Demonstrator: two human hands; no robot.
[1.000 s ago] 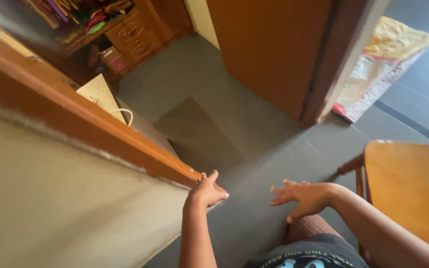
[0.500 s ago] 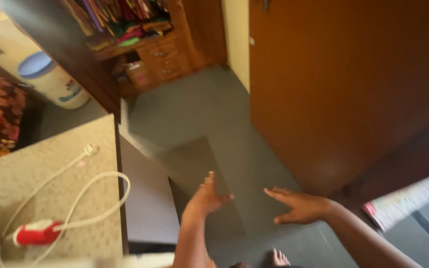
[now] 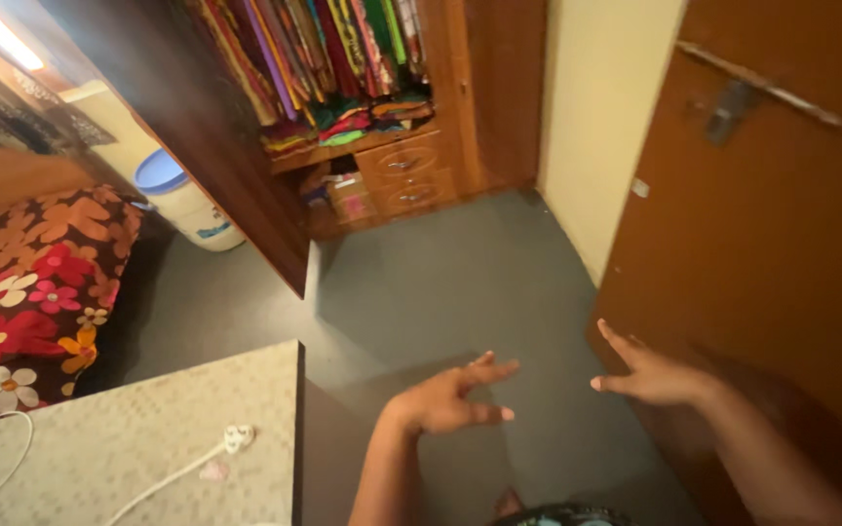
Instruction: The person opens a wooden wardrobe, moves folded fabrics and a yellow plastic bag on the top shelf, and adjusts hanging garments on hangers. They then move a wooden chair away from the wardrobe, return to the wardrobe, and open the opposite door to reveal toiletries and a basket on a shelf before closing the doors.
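My left hand (image 3: pixel 448 397) hangs in the air over the grey floor (image 3: pixel 440 282), fingers spread and holding nothing. My right hand (image 3: pixel 650 375) is also empty with fingers apart, close to the brown wooden door (image 3: pixel 782 224) on the right but I cannot tell if it touches it. Just left of my left hand is the corner of a beige patterned table top (image 3: pixel 148 438) with a white cable and plug (image 3: pixel 234 438) on it.
An open wooden wardrobe (image 3: pixel 343 78) full of folded colourful cloth stands at the back, its dark door (image 3: pixel 207 146) swung out. A white tub with a blue lid (image 3: pixel 182 200) sits beside it. A bed with a flowered cover (image 3: pixel 21 292) lies at the left.
The view has swung up and into the room, past the wooden frame. Both hands have come off the frame and stay empty and spread. The wardrobe, bed and door latch have come into view.
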